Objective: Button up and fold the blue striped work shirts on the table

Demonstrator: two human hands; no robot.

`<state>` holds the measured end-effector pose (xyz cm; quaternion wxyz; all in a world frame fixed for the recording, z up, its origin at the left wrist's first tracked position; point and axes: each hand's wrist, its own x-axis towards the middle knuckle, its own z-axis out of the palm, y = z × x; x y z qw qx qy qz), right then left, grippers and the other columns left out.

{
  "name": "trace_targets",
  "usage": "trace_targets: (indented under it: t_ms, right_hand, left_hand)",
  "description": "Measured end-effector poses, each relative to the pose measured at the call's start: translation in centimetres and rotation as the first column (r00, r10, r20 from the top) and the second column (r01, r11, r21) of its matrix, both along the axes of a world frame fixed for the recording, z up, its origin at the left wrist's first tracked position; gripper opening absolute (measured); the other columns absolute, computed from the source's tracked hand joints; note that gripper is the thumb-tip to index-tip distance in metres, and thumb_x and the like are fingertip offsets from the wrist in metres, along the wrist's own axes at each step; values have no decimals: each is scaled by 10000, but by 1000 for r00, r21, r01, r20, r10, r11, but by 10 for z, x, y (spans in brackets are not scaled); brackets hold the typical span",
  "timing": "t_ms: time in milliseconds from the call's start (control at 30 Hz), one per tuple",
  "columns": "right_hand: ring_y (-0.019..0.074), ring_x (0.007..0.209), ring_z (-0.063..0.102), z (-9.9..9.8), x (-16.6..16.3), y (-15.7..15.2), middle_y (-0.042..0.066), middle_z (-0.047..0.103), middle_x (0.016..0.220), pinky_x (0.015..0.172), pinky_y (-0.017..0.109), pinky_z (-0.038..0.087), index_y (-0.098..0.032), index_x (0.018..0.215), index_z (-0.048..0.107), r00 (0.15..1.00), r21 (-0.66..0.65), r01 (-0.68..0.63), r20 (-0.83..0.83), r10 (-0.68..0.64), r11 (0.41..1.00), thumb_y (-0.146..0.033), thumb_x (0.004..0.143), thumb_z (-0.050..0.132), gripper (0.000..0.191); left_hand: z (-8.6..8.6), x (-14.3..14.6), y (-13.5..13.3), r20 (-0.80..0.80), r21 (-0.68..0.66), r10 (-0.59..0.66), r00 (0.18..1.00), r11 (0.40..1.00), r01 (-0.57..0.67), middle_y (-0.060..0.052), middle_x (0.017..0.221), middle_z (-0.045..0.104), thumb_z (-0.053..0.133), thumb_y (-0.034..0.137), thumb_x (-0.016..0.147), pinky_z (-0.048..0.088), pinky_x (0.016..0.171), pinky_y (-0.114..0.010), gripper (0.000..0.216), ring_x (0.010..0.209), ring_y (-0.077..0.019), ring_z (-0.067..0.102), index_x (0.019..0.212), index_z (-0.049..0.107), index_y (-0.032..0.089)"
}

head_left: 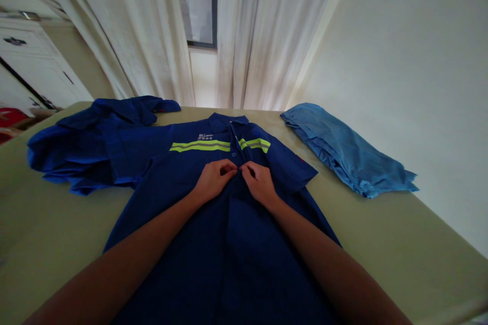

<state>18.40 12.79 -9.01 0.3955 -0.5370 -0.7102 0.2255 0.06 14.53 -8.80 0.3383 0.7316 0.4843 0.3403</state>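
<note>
A dark blue short-sleeved work shirt [190, 244] lies face up, its collar pointing away from me. Yellow-green reflective strips [200, 145] cross its chest, with white lettering above the left one. Both hands meet at the front placket, just below the chest strip. My left hand [214, 179] pinches the placket edge between thumb and fingers. Opposite it, my right hand [258, 181] pinches the other side of the placket, fingertips almost touching the left ones. One button [234, 154] shows just above the fingertips. Whatever lies between the fingertips is too small to make out.
Another blue garment [87, 142] lies crumpled at the left, against the shirt's sleeve. A folded light blue garment [343, 150] rests on the right of the yellowish table [415, 249]. Curtains [263, 35] hang behind, and a white cabinet [38, 56] stands back left.
</note>
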Motion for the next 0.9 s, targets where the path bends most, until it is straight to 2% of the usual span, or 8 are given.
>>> trace_targets:
  t_ms: [133,333,567,767,900]
  right_hand:
    - [134,597,574,-2,0,3,-22,678,698,577,242,410,-208,848,706,997,-77,-32,-77,26,997,-265,864,638,90]
    - [127,608,557,-1,0,2,-19,659,706,585,241,409,-200,856,707,995,-37,-57,-89,54,998,-282,867,647,102]
    - [134,646,566,-3,-1,1,-14,650,735,617,245,411,-207,841,669,1000,1,-27,4,27,1000,-257,862,661,54]
    - [127,665,564,-4,-2,0,-21,636,762,628,242,408,-208,859,669,998,48,-26,50,24,998,-216,842,699,35]
    - [129,669,560,-4,-3,-2,-19,632,773,628,245,404,-209,864,660,997,66,-26,77,21,997,-201,845,695,40]
  left_hand:
    - [-2,-3,6,68,-93,24,997,996,-17,-11,844,790,687,301,836,548,744,-303,127,795,-199,739,894,760,214]
    - [-3,-1,5,82,-97,43,996,995,-35,-27,847,786,681,265,822,546,722,-304,138,790,-201,742,921,745,194]
    - [-5,0,7,157,-102,31,987,995,-15,-40,864,785,686,390,851,556,727,-304,210,797,-204,743,917,708,192]
    - [-9,-1,12,179,-121,25,984,993,-3,-32,825,768,665,286,835,533,723,-302,148,769,-191,730,940,674,183]
    - [-11,-2,13,195,-129,7,981,992,18,-35,841,761,679,324,836,522,709,-306,178,770,-195,721,946,670,185]
